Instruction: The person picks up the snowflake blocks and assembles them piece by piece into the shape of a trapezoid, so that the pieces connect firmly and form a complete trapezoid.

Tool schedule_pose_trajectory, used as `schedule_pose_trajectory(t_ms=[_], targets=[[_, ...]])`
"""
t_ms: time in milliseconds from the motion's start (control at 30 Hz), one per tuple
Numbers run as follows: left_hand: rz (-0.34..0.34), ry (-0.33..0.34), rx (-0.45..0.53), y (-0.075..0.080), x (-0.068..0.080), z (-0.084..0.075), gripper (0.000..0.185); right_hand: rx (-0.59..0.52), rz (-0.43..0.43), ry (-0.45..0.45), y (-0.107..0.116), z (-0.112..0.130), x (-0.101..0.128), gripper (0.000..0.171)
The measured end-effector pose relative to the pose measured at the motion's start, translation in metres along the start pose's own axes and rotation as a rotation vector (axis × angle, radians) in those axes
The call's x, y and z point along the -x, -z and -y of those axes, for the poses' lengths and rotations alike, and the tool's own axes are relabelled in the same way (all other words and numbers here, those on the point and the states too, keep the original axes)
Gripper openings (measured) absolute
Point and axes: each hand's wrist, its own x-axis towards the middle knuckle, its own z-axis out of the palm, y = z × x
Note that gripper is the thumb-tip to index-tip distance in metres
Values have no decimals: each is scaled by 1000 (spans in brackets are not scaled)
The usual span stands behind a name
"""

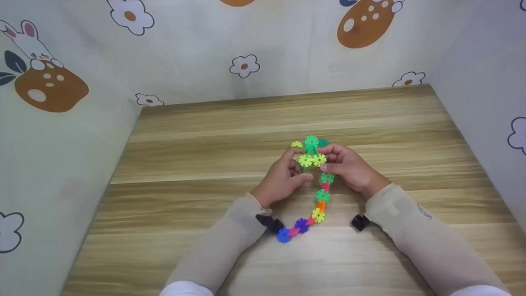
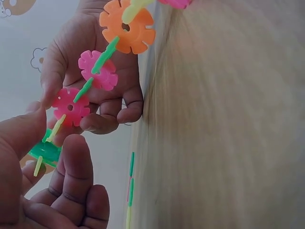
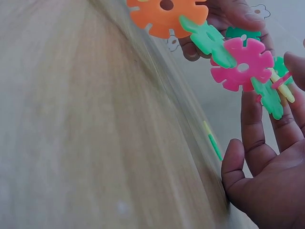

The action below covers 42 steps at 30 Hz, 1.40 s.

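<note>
i hold a chain of notched plastic discs in both hands, right of the middle of the frame. my left hand pinches its upper part between thumb and finger, and my right hand pinches it just beside two yellow discs. the chain runs down to a blue disc in the lower middle, and my wrist views show it raised off the counter. a wall cover with printed flowers crosses the top of the frame.
</note>
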Motion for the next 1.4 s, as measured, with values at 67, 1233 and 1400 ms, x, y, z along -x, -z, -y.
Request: schedule_pose_trajectory(t_ms=[67, 1233, 1400], targets=[[5, 6, -4, 0, 0, 0, 54, 4, 1, -1, 0, 0, 0, 34], [19, 13, -18, -2, 2, -5, 49, 29, -7, -15, -1, 2, 1, 33], [2, 24, -15, -3, 3, -5, 51, 34, -15, -15, -3, 3, 1, 33]])
